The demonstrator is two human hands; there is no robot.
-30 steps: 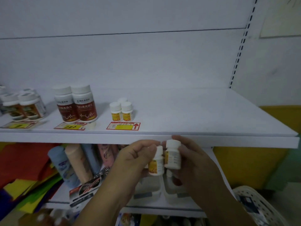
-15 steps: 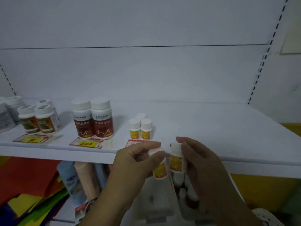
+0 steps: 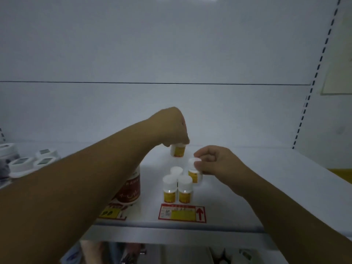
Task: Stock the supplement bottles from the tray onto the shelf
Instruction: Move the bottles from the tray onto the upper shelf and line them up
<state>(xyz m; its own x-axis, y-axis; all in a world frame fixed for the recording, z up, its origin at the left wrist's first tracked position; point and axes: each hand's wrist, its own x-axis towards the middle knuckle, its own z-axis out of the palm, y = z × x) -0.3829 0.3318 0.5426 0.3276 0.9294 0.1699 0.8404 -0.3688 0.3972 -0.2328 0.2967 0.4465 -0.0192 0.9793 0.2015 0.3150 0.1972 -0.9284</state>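
Shelf (image 3: 247, 187) white, spanning the lower half of the frame. Left hand (image 3: 171, 128) at centre, forearm reaching in from lower left, fingers (image 3: 183, 140) curled downward and clamped round the white cap of a small yellow-labelled bottle (image 3: 178, 151), held upright; resting on the shelf or just above it, cannot tell. Right hand (image 3: 215, 161) just right of centre, thumb and fingers pinching the cap and neck of a second small bottle (image 3: 193, 175), just beside and right of a trio of matching bottles (image 3: 177, 187) standing on the shelf, two in front, one behind. Red-and-yellow price tag (image 3: 182, 214) flat at the shelf's front edge, below the trio. Large brown-labelled bottle (image 3: 131, 189) left of the trio, partly hidden behind the left forearm. White-capped jars (image 3: 43, 155) at far left.
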